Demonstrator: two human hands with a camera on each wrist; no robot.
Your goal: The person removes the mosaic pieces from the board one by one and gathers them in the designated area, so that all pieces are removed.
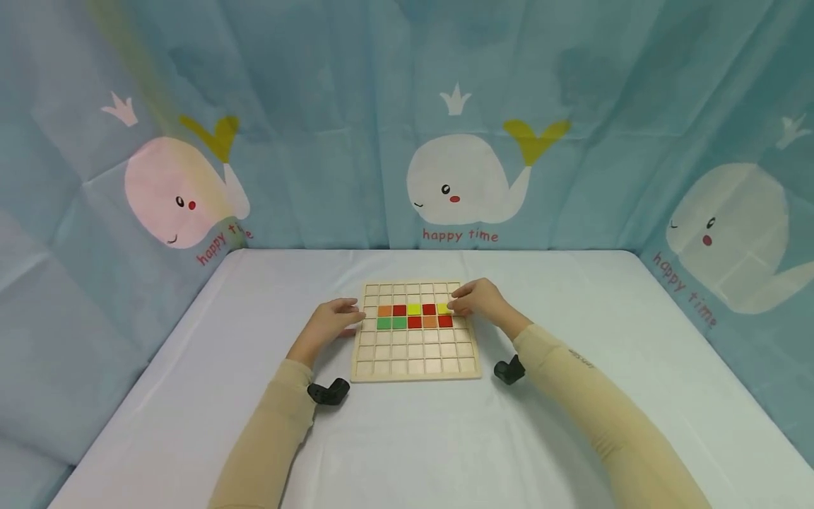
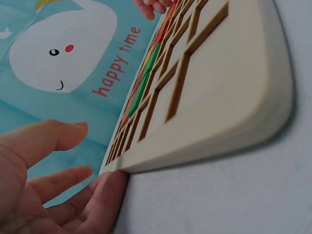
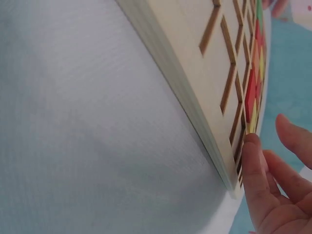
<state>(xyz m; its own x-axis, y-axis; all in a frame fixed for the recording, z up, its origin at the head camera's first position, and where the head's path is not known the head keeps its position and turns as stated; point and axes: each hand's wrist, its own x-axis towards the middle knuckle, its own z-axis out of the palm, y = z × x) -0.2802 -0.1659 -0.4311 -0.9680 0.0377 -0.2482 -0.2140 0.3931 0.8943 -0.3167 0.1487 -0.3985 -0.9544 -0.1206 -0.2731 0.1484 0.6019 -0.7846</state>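
A square wooden grid board [image 1: 407,366] lies flat on the white table. Two rows of coloured square tiles fill part of its middle: orange, red, yellow, red and yellow above, green, green, red, orange and red below. My right hand [image 1: 481,300] is over the board's right side, a fingertip on the yellow tile [image 1: 444,309] at the end of the upper row. In the right wrist view, that fingertip overlaps the edge of the yellow tile [image 3: 252,124], the other fingers apart from it. At the left edge, my left hand [image 1: 327,324] touches the board with loosely extended fingers.
The white tablecloth [image 1: 559,283] surrounds the board. A blue curtain [image 1: 305,155] printed with whales hangs behind and at both sides. Black wrist devices, one by the left sleeve [image 1: 328,392] and one by the right [image 1: 509,370], sit near the board's front corners.
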